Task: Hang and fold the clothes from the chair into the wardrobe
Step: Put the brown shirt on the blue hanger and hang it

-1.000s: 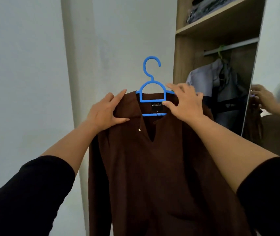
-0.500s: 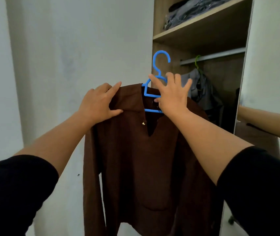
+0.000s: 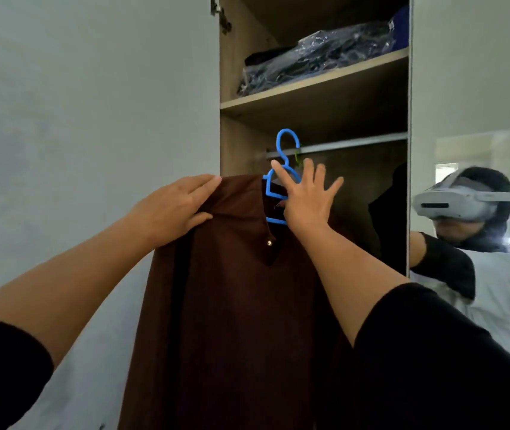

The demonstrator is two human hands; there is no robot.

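two hands are raised before one open wardrobe [image 3: 235, 141], carrying one brown shirt [image 3: 235, 305] on one blue hanger [image 3: 278, 187]. the left hand [image 3: 176, 209] grips the shirt's left shoulder, thumb beneath the fabric and fingers laid over the top. the right hand [image 3: 305, 200] lies at the collar with fingers spread wide and straight against the hanger's neck; whether its thumb pinches anything cannot be told. the hanger's hook stands at the height of one metal rail [image 3: 356, 142], just in front of it, apparently not over it. a green hook [image 3: 297, 156] sits on that rail. above, one wooden shelf [image 3: 312, 85] holds plastic-wrapped dark clothes [image 3: 319, 57]. one dark garment [image 3: 387, 212] hangs inside at right. one mirror door [image 3: 477, 88] reflects the person.
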